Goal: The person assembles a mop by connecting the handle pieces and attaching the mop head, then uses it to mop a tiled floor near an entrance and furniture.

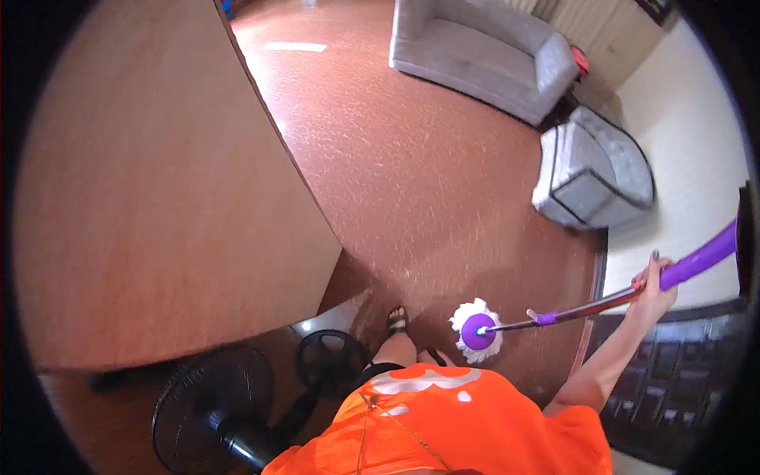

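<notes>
My right hand (653, 288) is closed around the upper part of a spin mop's handle (594, 306), just below its purple grip. The metal pole slants down to the left, with a purple clip partway along it. At its lower end, the mop head (478, 331), a purple disc ringed with white strands, rests on the reddish-brown floor to the right of my sandalled feet. My left hand is out of view.
A large wooden table (178, 196) fills the left side. Below it stands a black pedestal fan (214, 409) with a round base. A grey sofa (475, 53) is at the top, and a grey armchair (599, 172) stands by the wall at right.
</notes>
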`<state>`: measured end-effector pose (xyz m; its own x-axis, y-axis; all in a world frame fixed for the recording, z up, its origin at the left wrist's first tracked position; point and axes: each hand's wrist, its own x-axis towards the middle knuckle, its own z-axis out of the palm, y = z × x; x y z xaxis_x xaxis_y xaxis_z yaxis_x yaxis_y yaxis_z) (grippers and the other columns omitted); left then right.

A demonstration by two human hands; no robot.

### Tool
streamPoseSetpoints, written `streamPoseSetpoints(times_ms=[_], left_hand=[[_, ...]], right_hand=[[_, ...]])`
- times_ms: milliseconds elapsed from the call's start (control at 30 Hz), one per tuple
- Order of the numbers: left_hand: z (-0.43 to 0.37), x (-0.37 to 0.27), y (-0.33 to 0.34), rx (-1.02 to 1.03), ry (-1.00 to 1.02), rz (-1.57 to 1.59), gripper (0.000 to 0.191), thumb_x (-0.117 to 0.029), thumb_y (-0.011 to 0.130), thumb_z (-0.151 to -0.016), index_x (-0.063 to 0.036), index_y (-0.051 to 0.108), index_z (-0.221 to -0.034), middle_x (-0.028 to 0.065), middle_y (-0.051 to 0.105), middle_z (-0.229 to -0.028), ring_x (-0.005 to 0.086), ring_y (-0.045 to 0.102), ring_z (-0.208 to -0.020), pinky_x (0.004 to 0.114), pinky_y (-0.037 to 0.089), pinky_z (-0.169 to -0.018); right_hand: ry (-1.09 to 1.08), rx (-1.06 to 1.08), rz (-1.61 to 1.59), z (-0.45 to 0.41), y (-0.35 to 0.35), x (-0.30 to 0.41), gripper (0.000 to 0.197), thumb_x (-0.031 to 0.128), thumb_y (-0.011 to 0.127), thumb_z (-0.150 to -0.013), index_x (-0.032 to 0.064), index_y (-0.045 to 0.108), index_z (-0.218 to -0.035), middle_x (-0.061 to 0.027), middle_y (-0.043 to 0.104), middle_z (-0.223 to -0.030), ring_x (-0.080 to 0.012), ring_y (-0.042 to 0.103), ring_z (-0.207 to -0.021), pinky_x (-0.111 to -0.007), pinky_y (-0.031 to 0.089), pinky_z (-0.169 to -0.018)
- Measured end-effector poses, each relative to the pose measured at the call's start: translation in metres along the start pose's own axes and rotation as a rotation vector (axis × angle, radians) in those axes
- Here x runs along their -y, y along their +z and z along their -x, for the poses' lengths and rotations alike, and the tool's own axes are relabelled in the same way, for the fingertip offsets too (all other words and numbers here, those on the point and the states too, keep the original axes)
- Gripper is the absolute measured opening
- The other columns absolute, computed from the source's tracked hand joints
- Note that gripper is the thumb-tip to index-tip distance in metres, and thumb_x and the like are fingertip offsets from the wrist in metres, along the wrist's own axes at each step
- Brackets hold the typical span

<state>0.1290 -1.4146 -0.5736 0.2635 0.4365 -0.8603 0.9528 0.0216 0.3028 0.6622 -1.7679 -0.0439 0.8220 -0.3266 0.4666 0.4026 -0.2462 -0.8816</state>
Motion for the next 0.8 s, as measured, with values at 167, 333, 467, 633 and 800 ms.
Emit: streamPoseSetpoints(times_ms=[167,333,467,633,800], left_hand=[[-0.041,-0.117,-0.022,-0.002,0.039,-0.107,0.026,-0.026,0.055,-0.079,-0.0082,0.067,-0.094,0.0101,0.067,-0.094,0.0291,0.063,-0.091,0.043,0.050,-0.078],[-0.136,-0.282,-0.043,-0.231,0.171,0.133,0.026,-0.028,0.054,-0.081,-0.0082,0.069,-0.087,0.0069,0.070,-0.086,0.0250,0.066,-0.083,0.044,0.052,-0.071],[-0.194,-0.380,-0.080,-0.012,0.288,0.663,0.029,-0.032,0.063,-0.080,-0.0050,0.069,-0.089,0.0078,0.068,-0.078,0.0174,0.060,-0.066,0.038,0.048,-0.058],[-0.185,-0.516,-0.114,-0.111,0.037,0.516,0.035,-0.030,0.069,-0.078,-0.0027,0.070,-0.098,0.0082,0.069,-0.083,0.0154,0.063,-0.071,0.032,0.051,-0.065],[-0.199,-0.547,-0.127,-0.077,-0.299,0.569,0.036,-0.030,0.071,-0.074,-0.0032,0.070,-0.098,0.0111,0.070,-0.091,0.0200,0.066,-0.081,0.036,0.052,-0.072]], right_hand=[[0.082,-0.046,-0.121,-0.092,0.083,-0.017,0.015,0.008,0.064,-0.085,0.0067,0.049,-0.085,0.0018,0.043,-0.063,-0.0061,0.042,-0.054,-0.021,0.033,-0.050],[-0.111,0.883,-0.809,-0.186,0.193,-0.084,0.037,0.031,0.073,-0.082,0.0089,0.043,-0.079,0.0009,0.043,-0.056,-0.0084,0.041,-0.045,-0.022,0.032,-0.039],[-0.117,0.662,-0.555,-0.241,0.334,-0.149,0.035,0.026,0.076,-0.077,0.0081,0.046,-0.081,-0.0011,0.046,-0.057,-0.0107,0.044,-0.046,-0.022,0.033,-0.041],[-0.063,0.933,-0.789,-0.286,0.570,-0.165,0.033,0.019,0.079,-0.074,0.0065,0.049,-0.081,-0.0032,0.050,-0.057,-0.0125,0.047,-0.044,-0.024,0.036,-0.040],[-0.327,1.238,-1.191,-0.340,0.777,-0.125,0.027,0.012,0.072,-0.081,0.0052,0.047,-0.089,-0.0058,0.055,-0.061,-0.0140,0.052,-0.044,-0.025,0.042,-0.043]])
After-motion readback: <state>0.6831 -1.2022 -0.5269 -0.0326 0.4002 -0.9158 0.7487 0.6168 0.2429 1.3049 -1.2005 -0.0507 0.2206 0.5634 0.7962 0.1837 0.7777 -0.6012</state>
